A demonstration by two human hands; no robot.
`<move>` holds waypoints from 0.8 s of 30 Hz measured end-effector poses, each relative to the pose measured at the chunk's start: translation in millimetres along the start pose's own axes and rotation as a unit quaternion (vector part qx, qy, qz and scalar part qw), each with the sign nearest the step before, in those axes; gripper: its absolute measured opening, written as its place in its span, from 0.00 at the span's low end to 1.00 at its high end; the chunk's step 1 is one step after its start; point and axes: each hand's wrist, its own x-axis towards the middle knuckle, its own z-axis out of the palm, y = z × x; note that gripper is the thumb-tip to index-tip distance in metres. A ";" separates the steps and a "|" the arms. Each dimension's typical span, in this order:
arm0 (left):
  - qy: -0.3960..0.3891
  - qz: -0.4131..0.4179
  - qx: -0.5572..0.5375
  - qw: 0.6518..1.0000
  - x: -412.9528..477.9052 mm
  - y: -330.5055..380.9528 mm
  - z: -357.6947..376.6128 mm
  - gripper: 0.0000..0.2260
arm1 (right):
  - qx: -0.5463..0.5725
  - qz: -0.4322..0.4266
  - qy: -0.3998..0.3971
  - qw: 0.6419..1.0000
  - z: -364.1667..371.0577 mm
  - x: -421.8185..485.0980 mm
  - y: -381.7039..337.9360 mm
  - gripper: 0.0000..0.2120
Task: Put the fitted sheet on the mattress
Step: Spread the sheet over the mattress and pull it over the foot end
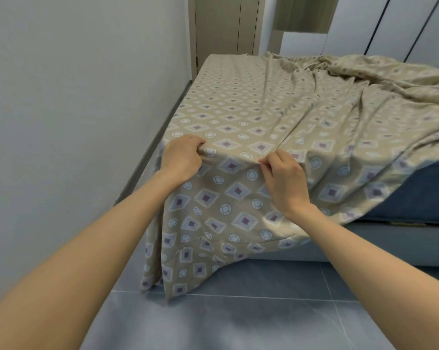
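Note:
A beige fitted sheet (238, 114) printed with purple diamonds and white rings lies over the blue mattress (420, 188). It is smooth along the wall side and bunched in folds at the far right. At the near left corner of the bed my left hand (182, 157) grips a pinch of the sheet on the top edge. My right hand (285, 180) pinches the sheet a little to the right on the same edge. Below my hands the sheet hangs loose down to the floor. The mattress's right side is bare.
A white wall (74, 97) runs close along the bed's left side. The pale bed base (390, 241) shows under the mattress. Grey-blue floor tiles (264, 311) lie in front. A door (223, 24) and wardrobe panels (400, 24) stand beyond the far end.

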 end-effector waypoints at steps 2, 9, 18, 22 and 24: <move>0.009 0.008 0.009 1.000 -4.6 1.7 0.6 0.25 | 0.000 -0.010 0.005 1.000 -2.5 -7.0 2.1 0.05; 0.017 0.044 0.040 0.998 -18.7 19.4 -1.1 0.23 | -0.018 -0.035 -0.042 0.998 -9.5 -13.1 8.9 0.05; 0.002 0.114 0.028 0.993 -16.1 95.4 18.0 0.21 | -0.194 0.045 -0.084 0.976 -63.6 -6.7 75.7 0.24; -0.021 0.149 0.030 0.988 -12.1 140.6 32.0 0.23 | -0.268 0.134 -0.198 0.933 -88.2 -1.7 119.4 0.30; -0.027 0.165 0.035 0.985 -7.6 159.9 39.7 0.23 | -0.294 0.142 -0.230 0.917 -100.9 -1.3 136.3 0.30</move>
